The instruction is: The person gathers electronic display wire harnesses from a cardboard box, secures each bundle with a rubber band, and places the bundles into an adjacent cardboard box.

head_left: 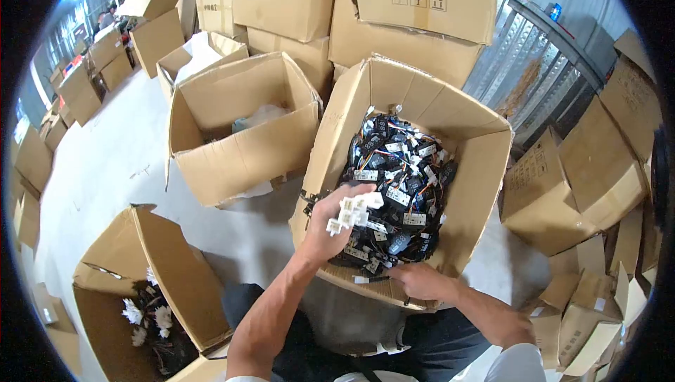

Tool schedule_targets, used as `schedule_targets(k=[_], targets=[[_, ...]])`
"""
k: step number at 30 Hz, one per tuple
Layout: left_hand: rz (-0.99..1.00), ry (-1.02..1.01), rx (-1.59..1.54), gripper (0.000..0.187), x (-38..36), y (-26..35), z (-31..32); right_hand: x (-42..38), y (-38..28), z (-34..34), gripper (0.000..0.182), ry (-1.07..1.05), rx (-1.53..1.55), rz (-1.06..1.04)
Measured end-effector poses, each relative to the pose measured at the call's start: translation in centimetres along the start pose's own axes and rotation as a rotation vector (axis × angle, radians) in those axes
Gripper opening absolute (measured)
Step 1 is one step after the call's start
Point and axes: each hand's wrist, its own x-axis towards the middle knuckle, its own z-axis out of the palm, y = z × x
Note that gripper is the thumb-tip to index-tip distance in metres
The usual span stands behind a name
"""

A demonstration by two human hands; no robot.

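A large cardboard box (485, 178) in front of me holds a heap of small black display modules (397, 195) with colored wires and white labels. Over its near left part, my left hand (327, 231) is closed around a bunch of white plug connectors (355, 212); dark cable ends stick out on the hand's far side. My right hand (422, 282) reaches in at the box's near edge, its fingers closed at the heap. A dark lead with a white end (365, 280) lies by those fingertips; whether they grip it is hard to make out.
At lower left, an open carton (158, 241) contains dark cable bundles with white connectors (162, 319). Another open carton (246, 143) with plastic film stands beyond it. Stacked boxes (422, 9) rise behind, and more cartons (598, 164) crowd the right side.
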Motion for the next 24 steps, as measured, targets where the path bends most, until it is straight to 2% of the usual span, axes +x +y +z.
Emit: schedule_targets(k=[2,8,9,10,12,13,14,15,16,17,18,19,20,21,22,23,24], targets=[[-0.016,-0.007,-0.023,0.046,0.2,1.5,0.2,-0.1,-1.0,-0.9,0.023,-0.079,-0.055,0.013],[-0.072,-0.052,-0.065,0.05,-0.3,1.8,0.3,-0.5,-0.2,-0.1,0.02,0.044,-0.045,-0.048],[-0.055,-0.034,-0.075,0.031,-0.2,1.8,0.5,-0.5,-0.2,0.0,0.02,0.049,-0.043,-0.043],[-0.057,-0.038,-0.076,0.031,-0.2,1.8,0.5,-0.3,-0.5,-0.1,0.02,0.019,-0.05,-0.015],[-0.031,-0.024,-0.172,0.046,-0.4,1.5,0.4,-0.1,-0.4,-0.4,0.02,-0.016,-0.053,0.014],[-0.002,-0.015,-0.196,0.044,-0.3,1.0,0.4,0.0,-0.3,-0.3,0.021,0.01,-0.055,0.008],[-0.195,0.032,-0.11,0.037,-0.7,1.5,0.5,-0.1,-0.1,0.0,0.021,0.032,-0.053,0.005],[-0.035,0.134,-0.165,0.023,-0.7,-0.1,0.6,-0.3,0.3,0.3,0.022,0.094,-0.085,-0.007],[0.023,0.227,0.129,0.011,-1.3,-2.0,-0.2,0.0,0.5,0.1,0.024,0.041,-0.115,0.05],[0.03,0.36,0.075,0.008,0.3,0.6,-0.5,0.1,-0.3,-0.5,0.027,0.044,-0.123,0.153],[0.0,0.522,0.017,0.007,1.1,-0.2,-1.3,0.6,-1.1,-1.9,0.028,0.086,-0.07,0.196],[-0.172,0.701,-0.037,0.007,1.7,1.1,-2.0,0.6,-0.5,-2.0,0.026,0.081,-0.118,0.25],[-0.113,0.785,-0.095,0.013,2.2,1.5,-3.2,0.6,-0.6,-2.5,0.021,0.143,-0.115,0.25],[-0.147,0.844,-0.116,0.018,2.2,1.7,-4.5,0.5,0.2,-2.1,0.018,0.266,-0.075,0.198],[-0.085,0.861,-0.08,0.02,2.2,1.8,-5.4,0.5,0.8,-1.7,0.016,0.389,-0.038,0.146],[-0.083,0.879,-0.083,0.021,2.1,1.9,-5.9,0.8,1.3,-1.4,0.016,0.376,-0.039,0.149],[-0.08,0.898,-0.086,0.022,2.0,2.0,-6.3,1.2,1.9,-1.3,0.014,0.329,0.128,0.277]])
